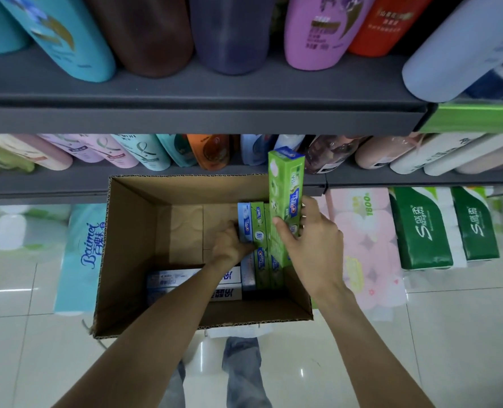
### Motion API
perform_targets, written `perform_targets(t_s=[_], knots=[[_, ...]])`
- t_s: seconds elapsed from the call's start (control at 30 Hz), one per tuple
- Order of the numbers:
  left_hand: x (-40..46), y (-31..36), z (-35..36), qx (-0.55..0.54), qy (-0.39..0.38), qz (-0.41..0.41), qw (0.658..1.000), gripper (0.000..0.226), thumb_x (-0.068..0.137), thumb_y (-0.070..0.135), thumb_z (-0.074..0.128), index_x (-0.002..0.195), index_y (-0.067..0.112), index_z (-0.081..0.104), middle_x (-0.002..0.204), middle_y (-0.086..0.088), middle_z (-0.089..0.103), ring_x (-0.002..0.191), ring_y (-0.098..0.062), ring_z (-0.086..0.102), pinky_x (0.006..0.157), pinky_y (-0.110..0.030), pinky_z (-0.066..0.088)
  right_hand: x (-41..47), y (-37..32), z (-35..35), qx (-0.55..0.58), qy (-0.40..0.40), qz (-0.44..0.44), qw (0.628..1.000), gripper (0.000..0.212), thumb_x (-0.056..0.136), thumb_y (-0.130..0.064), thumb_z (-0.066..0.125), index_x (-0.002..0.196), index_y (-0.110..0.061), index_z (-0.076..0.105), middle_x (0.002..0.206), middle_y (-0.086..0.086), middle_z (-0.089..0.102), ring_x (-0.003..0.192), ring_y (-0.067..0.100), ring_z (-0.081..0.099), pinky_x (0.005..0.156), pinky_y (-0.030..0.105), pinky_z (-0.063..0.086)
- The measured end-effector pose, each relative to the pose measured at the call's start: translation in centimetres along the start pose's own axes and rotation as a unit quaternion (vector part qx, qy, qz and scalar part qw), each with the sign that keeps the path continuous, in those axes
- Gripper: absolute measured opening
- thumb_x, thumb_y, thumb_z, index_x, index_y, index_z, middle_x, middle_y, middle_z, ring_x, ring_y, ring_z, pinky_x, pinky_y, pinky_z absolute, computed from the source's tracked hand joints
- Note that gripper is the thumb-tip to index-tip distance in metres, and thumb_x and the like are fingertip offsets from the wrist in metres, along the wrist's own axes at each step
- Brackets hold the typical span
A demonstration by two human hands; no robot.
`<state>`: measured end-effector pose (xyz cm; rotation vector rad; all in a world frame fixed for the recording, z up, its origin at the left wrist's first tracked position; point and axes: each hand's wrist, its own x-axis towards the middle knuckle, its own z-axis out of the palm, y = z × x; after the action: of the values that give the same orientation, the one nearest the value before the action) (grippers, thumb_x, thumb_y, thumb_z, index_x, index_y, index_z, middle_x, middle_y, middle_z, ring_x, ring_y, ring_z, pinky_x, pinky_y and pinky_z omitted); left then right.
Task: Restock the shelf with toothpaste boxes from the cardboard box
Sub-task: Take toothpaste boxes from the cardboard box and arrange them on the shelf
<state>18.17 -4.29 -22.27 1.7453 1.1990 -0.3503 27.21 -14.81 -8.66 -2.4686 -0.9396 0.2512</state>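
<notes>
Your right hand [312,245] grips a green toothpaste box [285,201] near its lower half, fingers and thumb wrapped round it. The box stands nearly upright, its long axis running up and away from you, so its top end already clears the far rim of the cardboard box [126,245] and points at the middle shelf [68,184]. Your left hand [232,245] is down inside the cardboard box, fingers curled onto the packed toothpaste boxes [251,228] standing on edge along the right wall; I judge it is taking hold of the blue-and-white one, though the fingertips are hidden.

The shelf lies ahead of and above both hands, and the right hand is the nearer one to it, with its load already lifted. To shelve it, I would expect you to tip that long axis forward.

The lifted box is bright green with a blue end flap and a red-and-blue brand mark. The ones left are green and blue-white, and more pale boxes [191,284] lie flat under your left forearm.

Shampoo bottles [144,154] fill the middle shelf, and packs of tissue [421,231] sit below.
</notes>
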Motion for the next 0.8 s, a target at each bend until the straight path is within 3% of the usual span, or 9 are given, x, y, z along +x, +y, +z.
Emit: perform_targets(t_s=[0.17,0.33,0.53,0.67,0.8], knots=[[-0.2,0.4,0.1,-0.004,-0.003,0.003,1.000,0.060,0.078,0.030,0.075,0.126,0.009,0.047,0.123,-0.011,0.061,0.109,-0.024,0.059,0.072,-0.022,0.039,-0.2,0.4,-0.3,0.035,0.021,0.003,0.999,0.044,0.083,-0.038,0.067,0.116,-0.011,0.056,0.092,0.005,0.073,0.075,0.030,0.068,0.067,0.041,0.054],[0.1,1.4,0.5,0.033,0.018,-0.045,0.998,0.070,0.074,0.039,0.076,0.123,0.004,0.040,0.102,-0.008,0.050,0.089,-0.017,0.050,0.065,-0.028,0.038,-0.2,0.4,-0.2,0.049,0.024,0.013,0.998,0.044,0.083,-0.038,0.067,0.117,-0.012,0.055,0.096,0.005,0.073,0.077,0.030,0.068,0.069,0.041,0.054],[-2.7,2.2,-1.0,0.001,0.069,-0.022,0.997,0.076,0.068,0.039,0.080,0.122,0.004,0.039,0.112,-0.013,0.056,0.102,-0.030,0.057,0.069,-0.030,0.041,-0.6,0.0,-1.6,0.077,0.025,0.042,0.996,0.042,0.082,-0.036,0.068,0.116,-0.016,0.056,0.092,0.004,0.073,0.077,0.029,0.067,0.070,0.042,0.054],[-5.9,2.5,-2.8,-0.018,0.142,0.012,0.990,0.060,0.067,0.034,0.078,0.111,0.008,0.048,0.104,-0.012,0.060,0.094,-0.031,0.059,0.072,-0.034,0.045,-1.5,-0.9,-3.4,0.116,0.029,0.077,0.990,0.039,0.082,-0.031,0.069,0.114,-0.014,0.057,0.090,0.003,0.072,0.076,0.025,0.068,0.071,0.044,0.054],[-9.1,3.4,-5.2,-0.152,0.159,0.002,0.975,0.031,0.073,0.024,0.073,0.100,0.019,0.058,0.092,0.001,0.065,0.087,-0.020,0.062,0.079,-0.036,0.052,-2.8,-2.1,-5.2,0.182,0.011,0.117,0.976,0.040,0.082,-0.025,0.071,0.118,-0.014,0.057,0.093,-0.001,0.069,0.075,0.016,0.065,0.075,0.037,0.055]])
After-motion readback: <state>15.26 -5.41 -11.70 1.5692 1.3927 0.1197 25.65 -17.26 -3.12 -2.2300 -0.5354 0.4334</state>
